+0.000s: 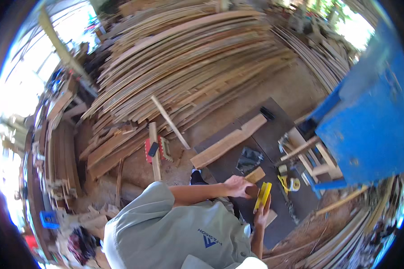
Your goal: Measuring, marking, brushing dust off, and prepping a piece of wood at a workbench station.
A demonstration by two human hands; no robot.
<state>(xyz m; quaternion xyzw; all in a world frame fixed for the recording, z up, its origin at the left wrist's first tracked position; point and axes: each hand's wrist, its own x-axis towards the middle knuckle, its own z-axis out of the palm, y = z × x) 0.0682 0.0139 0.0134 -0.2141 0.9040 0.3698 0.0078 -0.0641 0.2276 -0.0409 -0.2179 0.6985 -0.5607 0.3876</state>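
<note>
In front of my body, over the dark tabletop (278,228), my two hands are close together. My left hand (238,186) is closed on a small dark brown piece (252,192), whose kind I cannot make out. With its fingers wrapped round the lower end, my right hand (261,214) grips a yellow block-like tool (264,195) held upright. The tool's near edge is beside the brown piece; whether they touch I cannot tell. Just beyond my left hand lies a short wooden block (255,175). A pale wood piece (271,218) shows next to my right hand.
A long wooden plank (224,145) crosses the table, with a black plastic bag (249,159) nearby. On the right are a tape measure (294,184) and a blue machine (368,121). Stacked boards (188,58) fill the far floor; a red stool (148,151) stands left.
</note>
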